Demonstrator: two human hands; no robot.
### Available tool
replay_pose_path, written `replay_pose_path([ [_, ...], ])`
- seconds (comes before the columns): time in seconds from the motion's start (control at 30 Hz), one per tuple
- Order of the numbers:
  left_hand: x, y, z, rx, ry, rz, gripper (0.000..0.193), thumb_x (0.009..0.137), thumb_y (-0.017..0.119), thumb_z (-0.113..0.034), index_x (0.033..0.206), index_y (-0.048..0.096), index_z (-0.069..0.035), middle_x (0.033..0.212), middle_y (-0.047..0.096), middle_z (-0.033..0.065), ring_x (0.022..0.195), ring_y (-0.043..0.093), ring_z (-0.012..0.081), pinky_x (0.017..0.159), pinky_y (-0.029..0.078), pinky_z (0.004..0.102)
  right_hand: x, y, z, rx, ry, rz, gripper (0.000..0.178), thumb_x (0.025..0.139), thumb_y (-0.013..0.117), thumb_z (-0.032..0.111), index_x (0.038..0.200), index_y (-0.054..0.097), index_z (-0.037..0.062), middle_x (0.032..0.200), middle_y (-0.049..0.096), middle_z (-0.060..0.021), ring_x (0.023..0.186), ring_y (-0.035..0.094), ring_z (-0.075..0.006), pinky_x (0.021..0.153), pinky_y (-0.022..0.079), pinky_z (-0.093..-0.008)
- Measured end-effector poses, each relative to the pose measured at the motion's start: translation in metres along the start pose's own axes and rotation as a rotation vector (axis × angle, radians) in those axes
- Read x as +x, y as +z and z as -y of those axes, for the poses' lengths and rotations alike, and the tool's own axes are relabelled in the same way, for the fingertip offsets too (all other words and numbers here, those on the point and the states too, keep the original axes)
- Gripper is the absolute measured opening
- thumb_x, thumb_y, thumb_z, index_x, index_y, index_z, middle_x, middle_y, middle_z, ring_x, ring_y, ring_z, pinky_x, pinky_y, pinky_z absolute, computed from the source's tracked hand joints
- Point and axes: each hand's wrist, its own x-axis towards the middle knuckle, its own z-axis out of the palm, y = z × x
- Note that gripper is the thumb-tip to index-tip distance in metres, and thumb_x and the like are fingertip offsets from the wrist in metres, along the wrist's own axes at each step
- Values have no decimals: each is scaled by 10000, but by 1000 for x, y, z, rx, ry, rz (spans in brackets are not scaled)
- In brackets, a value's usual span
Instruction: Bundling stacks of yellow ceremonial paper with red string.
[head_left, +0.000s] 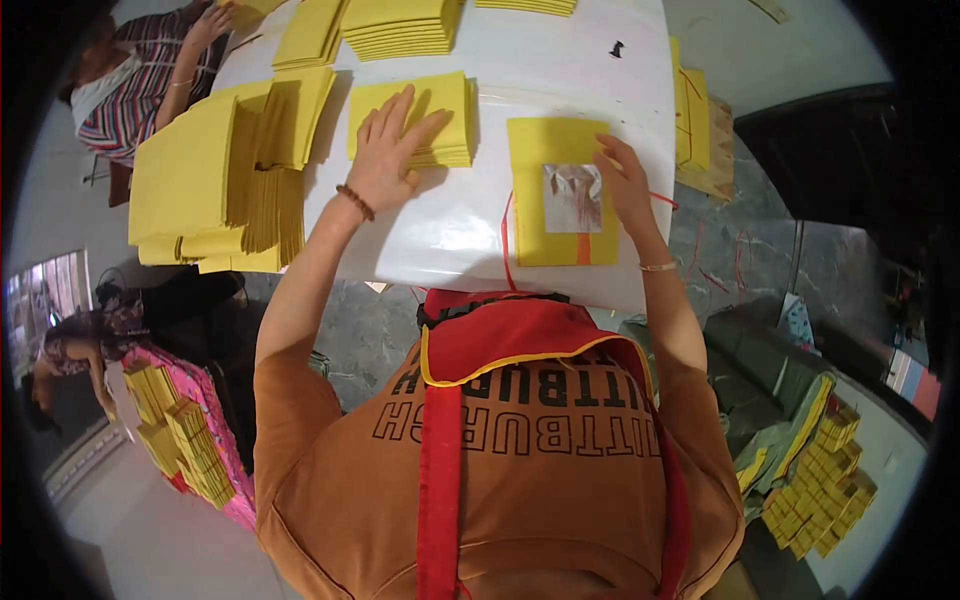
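My left hand (386,150), with a beaded bracelet at the wrist, lies with fingers spread on a short stack of yellow paper sheets (450,105). To its right, a yellow paper piece (535,145) lies flat near the table's front edge. A square of silver foil (572,200) sits on it, above an orange strip (583,248). My right hand (625,175) is at the paper's right edge, fingers loosely bent and apart, apparently touching that edge. A red ribbon (506,240) hangs down beside the paper's left side.
Tall yellow stacks (190,180) stand at the table's left, with more stacks (400,28) along its far side. Another person (150,80) in stripes works at the far left; a second person (80,345) is lower left. Bundled yellow stacks (820,480) lie lower right.
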Motion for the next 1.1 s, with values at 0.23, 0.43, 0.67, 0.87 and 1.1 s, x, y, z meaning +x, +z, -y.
replay_pose_path([
  [0.23, -11, 88, -111, -512, 298, 54, 588, 726, 639, -236, 1255, 440, -73, 1316, 355, 249, 1198, 365, 397, 963, 328, 465, -40, -22, -38, 211, 251, -194, 336, 852, 544, 128, 1172, 520, 27, 1024, 529, -82, 930, 503, -133, 793, 424, -246],
  [0.43, -13, 114, -142, -263, 295, 55, 505, 719, 679, -243, 1161, 509, -67, 1240, 440, 207, 1105, 458, 360, 867, 409, 441, -41, -13, -41, 343, 276, -183, 342, 835, 565, 127, 1150, 527, -2, 964, 558, -59, 847, 537, -126, 743, 438, -239],
  [0.67, 2, 97, -128, -629, 149, 72, 212, 845, 554, -158, 1041, 556, -75, 904, 611, 143, 811, 596, 305, 707, 481, 364, -41, -13, -41, 127, 313, 6, 313, 831, 566, 127, 1118, 558, 0, 941, 593, -46, 801, 544, -102, 710, 443, -232],
  [0.87, -2, 99, -124, -690, 104, 43, 201, 887, 500, -179, 1040, 555, -61, 885, 603, 151, 796, 592, 322, 707, 475, 377, -45, -24, -28, 361, 380, 56, 303, 886, 525, 233, 1122, 565, 46, 916, 577, 0, 774, 530, -73, 656, 444, -223],
  [1.1, -8, 103, -119, -818, -61, 185, 128, 842, 526, -128, 893, 571, -19, 843, 586, 150, 797, 568, 315, 723, 449, 387, -68, -24, -32, 396, 430, 21, 341, 904, 508, 303, 1142, 552, 63, 987, 585, -10, 854, 559, -87, 689, 457, -221],
])
